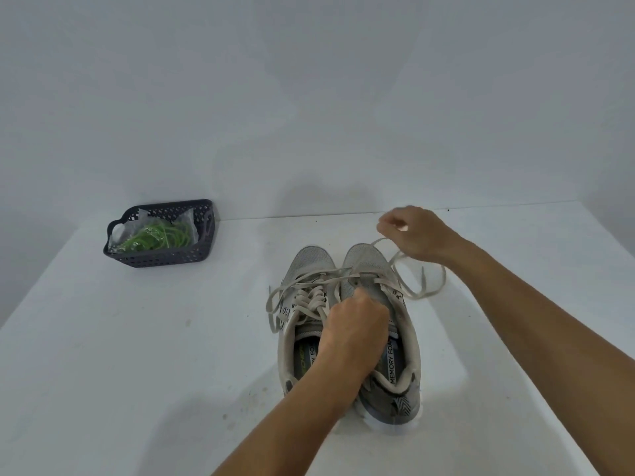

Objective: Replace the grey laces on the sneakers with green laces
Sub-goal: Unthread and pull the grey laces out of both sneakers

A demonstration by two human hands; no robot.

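Two grey sneakers stand side by side on the white table, toes pointing away: the left sneaker [302, 304] and the right sneaker [388, 304]. My left hand [355, 324] is curled over the right sneaker's tongue, holding the shoe near its eyelets. My right hand [415, 231] is raised beyond the toes and pinches the grey lace [405, 280], which loops loosely from the right sneaker's eyelets. The left sneaker's grey lace [302, 293] is still threaded, with its ends loose. Green laces [158, 237] in clear wrapping lie in a dark basket [154, 259].
The dark perforated basket stands at the back left of the table, close to the wall. The table's far edge meets a plain white wall just beyond the sneakers. Bare tabletop lies to the left and right of the sneakers.
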